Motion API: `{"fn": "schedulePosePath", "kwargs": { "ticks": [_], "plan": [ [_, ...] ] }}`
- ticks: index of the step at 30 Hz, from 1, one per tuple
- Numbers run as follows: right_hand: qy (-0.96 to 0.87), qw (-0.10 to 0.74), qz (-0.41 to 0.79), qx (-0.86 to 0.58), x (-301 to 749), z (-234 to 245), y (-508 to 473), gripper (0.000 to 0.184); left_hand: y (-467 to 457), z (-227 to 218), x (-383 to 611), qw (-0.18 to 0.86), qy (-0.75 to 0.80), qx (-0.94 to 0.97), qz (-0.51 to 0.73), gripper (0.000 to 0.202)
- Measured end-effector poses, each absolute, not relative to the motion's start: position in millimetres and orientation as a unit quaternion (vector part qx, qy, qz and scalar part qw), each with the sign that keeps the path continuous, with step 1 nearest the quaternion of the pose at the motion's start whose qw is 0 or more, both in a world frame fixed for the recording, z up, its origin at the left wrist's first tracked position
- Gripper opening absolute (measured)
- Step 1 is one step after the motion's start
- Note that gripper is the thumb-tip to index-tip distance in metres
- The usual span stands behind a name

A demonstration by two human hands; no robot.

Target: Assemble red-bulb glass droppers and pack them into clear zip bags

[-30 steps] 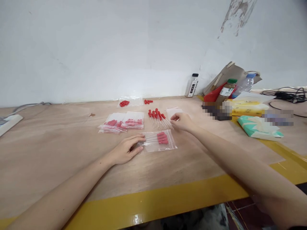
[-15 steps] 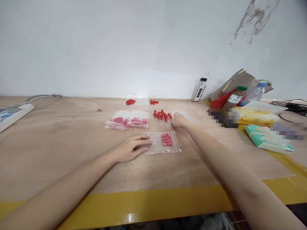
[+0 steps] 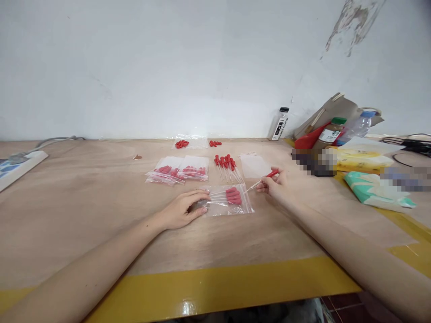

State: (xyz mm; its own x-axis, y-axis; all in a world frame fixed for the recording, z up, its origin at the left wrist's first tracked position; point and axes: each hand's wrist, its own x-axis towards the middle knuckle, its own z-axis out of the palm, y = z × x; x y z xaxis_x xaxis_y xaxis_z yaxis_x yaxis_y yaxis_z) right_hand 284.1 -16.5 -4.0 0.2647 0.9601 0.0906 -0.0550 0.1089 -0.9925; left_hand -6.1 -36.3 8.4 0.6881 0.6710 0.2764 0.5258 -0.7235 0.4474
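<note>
In the head view, a clear zip bag lies flat with several red-bulbed droppers in it, its zip end facing right. My left hand rests on the bag's left end, fingers stretched out and thumb apart. To the right of the bag, my right hand pinches a single dropper by its red bulb, its thin clear tip pointing down-left at the bag's zip end. A loose pile of droppers lies behind the bag. Beside the pile is a stack of flat, empty-looking bags.
Filled zip bags overlap at the back left. Loose red bulbs and a bag of red bulbs lie near the wall. Bottles, a tissue pack and dark cables stand or lie right; a power strip is left.
My right hand has moved from the dropper pile toward me and right, with one dropper now in its fingers. My left hand stays on the zip bag.
</note>
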Motion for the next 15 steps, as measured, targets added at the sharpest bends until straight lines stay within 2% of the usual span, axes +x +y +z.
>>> {"fn": "schedulePosePath", "kwargs": {
  "ticks": [5,15],
  "plan": [
    [-0.430,0.613,0.435,-0.501,281.3,-8.4,-18.5,0.041,-36.1,8.3,-6.2,0.166,0.327,0.906,0.213,0.031],
    [-0.394,0.629,0.485,-0.462,275.3,-9.4,-26.2,0.040,-35.9,10.4,-5.3,0.160,0.336,0.911,0.177,0.035]
  ]
}}
